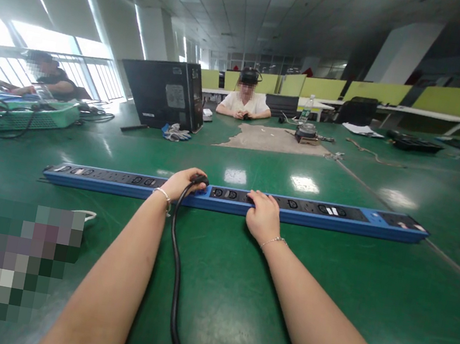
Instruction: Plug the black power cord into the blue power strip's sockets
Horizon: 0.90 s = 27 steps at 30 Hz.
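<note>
A long blue power strip [232, 208] with a black socket face lies crosswise on the green table in front of me. My left hand [183, 185] is closed around the black plug [200, 180] of a thick power cable [178, 269], held just over the strip left of its middle. From there the cable hangs down between my forearms toward the bottom edge. My right hand [264, 216] rests over the strip right of the middle, its fingers curled onto the socket face and its palm at the near side. The plug's front end is hidden by my left fingers.
A black computer case [164, 92] stands at the back left, with gloves [176, 133] beside it. Farther left is a green basket [30, 116] with cables. Across the table sits a person [245, 97]; another sits at left. A bottle [307, 109] and cardboard [269, 139] lie beyond the strip.
</note>
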### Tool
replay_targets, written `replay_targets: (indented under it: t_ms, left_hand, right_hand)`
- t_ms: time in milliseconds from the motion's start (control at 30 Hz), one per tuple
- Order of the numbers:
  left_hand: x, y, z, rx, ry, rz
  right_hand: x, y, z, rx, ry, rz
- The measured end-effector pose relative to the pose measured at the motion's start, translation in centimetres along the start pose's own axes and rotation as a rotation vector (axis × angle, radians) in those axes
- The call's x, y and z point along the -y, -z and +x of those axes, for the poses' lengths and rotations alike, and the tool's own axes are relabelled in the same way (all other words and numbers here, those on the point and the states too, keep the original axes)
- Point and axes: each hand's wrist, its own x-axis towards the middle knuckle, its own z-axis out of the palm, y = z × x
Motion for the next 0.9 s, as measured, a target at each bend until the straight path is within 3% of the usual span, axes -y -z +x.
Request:
replay_targets:
  t_ms: [133,500,900]
  left_hand:
    - [0.4,0.0,0.1,0.039,0.021,-0.039]
    - [-1.1,-0.5,-0.4,0.016,0.084,0.239]
    - [-0.5,-2.2,-2.2,-0.116,0.073,0.355]
  right_hand:
    - [-0.1,-0.1,0.0,0.002,0.011,-0.016]
    - [0.0,-0.1,0.0,-0.009,0.018,-0.02]
    - [0.0,0.0,0.0,0.018,0.016,-0.028]
